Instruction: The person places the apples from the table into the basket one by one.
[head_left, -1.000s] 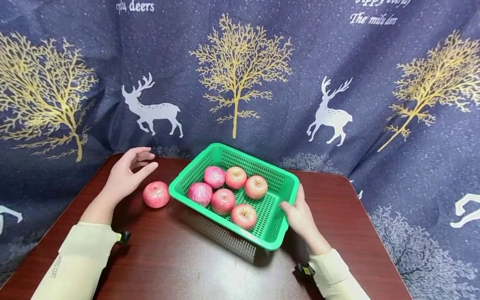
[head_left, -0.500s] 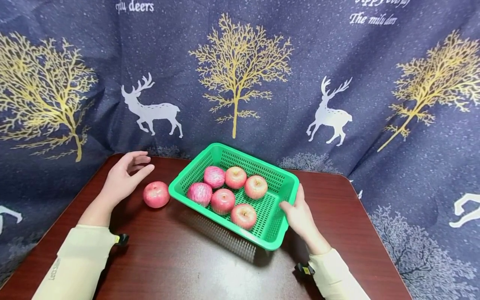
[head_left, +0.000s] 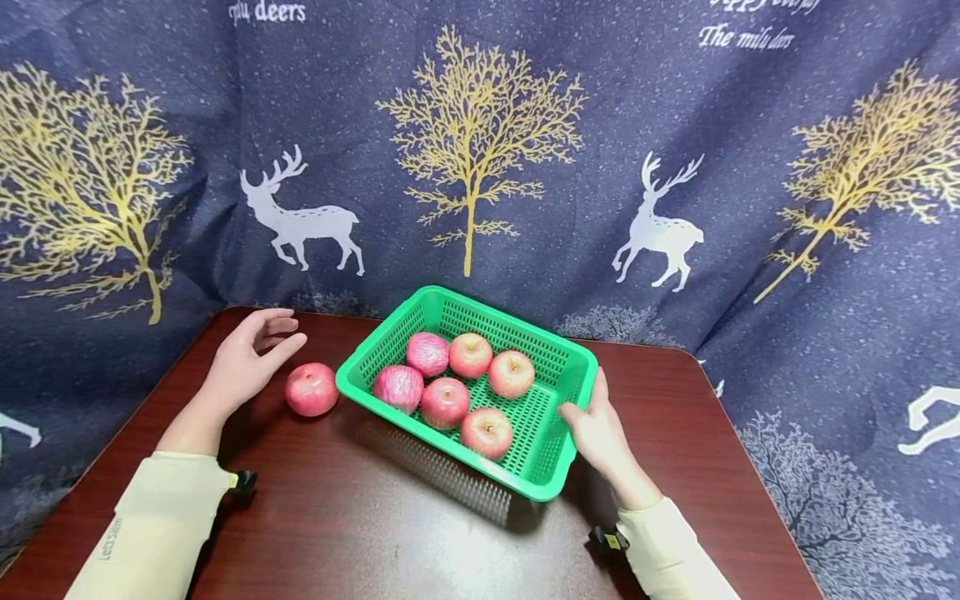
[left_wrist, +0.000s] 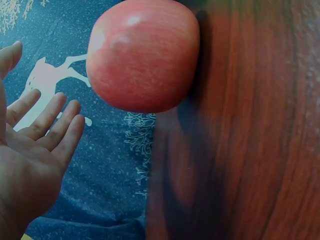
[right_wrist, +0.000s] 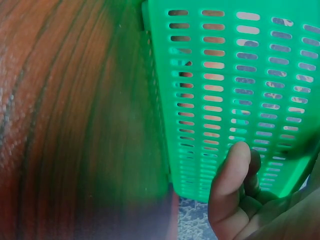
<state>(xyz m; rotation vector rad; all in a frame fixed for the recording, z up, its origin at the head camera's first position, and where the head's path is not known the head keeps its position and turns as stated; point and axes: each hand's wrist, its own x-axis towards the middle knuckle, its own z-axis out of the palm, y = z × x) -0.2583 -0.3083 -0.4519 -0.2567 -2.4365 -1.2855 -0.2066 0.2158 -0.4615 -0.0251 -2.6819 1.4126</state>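
My left hand (head_left: pixel 243 360) hovers behind and to the left of a single red apple (head_left: pixel 312 389), with fingers apart and relaxed. In the left wrist view the hand (left_wrist: pixel 37 150) holds nothing, and a gap separates it from the apple (left_wrist: pixel 145 55). A green plastic basket (head_left: pixel 517 315) with slotted walls stands on the table, several red apples (head_left: pixel 446 402) inside it. My right hand (head_left: pixel 600 429) grips the basket's right rim, thumb over the edge on the inner side. Curled fingers show against the slotted wall (right_wrist: pixel 215 95) in the right wrist view.
A dark red wooden table (head_left: pixel 337 517) bears everything. Behind it hangs a dark blue cloth (head_left: pixel 525 233) printed with deer and gold trees. The loose apple lies close to the basket's left corner.
My left hand has shifted slightly down and to the left, its fingers still spread loosely. The right hand, the basket and the apples look unmoved.
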